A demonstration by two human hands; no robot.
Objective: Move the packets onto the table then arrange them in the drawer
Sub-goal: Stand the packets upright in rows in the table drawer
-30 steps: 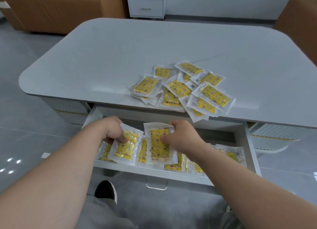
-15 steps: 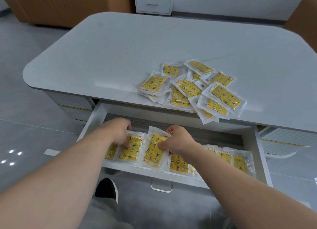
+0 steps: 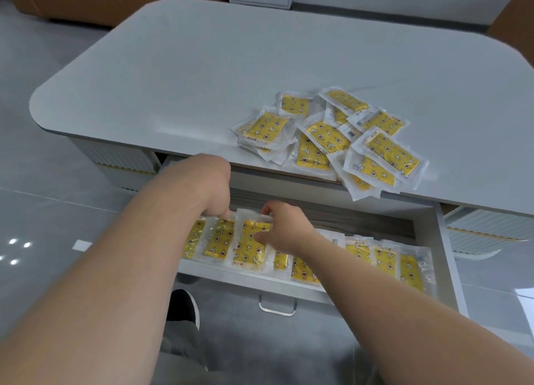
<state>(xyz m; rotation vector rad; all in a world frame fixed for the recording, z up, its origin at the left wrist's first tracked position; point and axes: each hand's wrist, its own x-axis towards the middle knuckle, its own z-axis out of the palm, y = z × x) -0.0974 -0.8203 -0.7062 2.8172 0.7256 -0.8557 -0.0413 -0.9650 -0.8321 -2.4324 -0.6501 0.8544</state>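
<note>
**One more packet goes into the drawer row**

Head view. My right hand (image 3: 284,228) pinches the held packet (image 3: 248,249). The thumb lies on its yellow face and the fingers curl over its clear top border. This packet leans in the left half of the open drawer (image 3: 446,251). It is part of the row of packets (image 3: 384,259) that runs along the drawer's front wall, from the left side to the right corner.

My left hand (image 3: 208,188) is just beside it, with the fingers curled down to the top border of the neighbour packet (image 3: 218,240). The fingertips are hidden, so I cannot tell if they really hold it.

The heap of packets (image 3: 332,136) lies on the counter (image 3: 202,81) at its front edge, right of the middle. A few of them hang a little over this edge, above the drawer.

I judge the packets to be light, thin and soft: a flat yellow pad inside clear film with a wide sealed border. The film looks glossy, so I expect they slide easily over each other and bend if I press the middle. They do not seem fragile.

The best place to hold is the sealed border at a short end, between thumb and fingers. The leaning neighbours will probably tip like cards, so one hand should steady the row while the other seats the packet.
</note>
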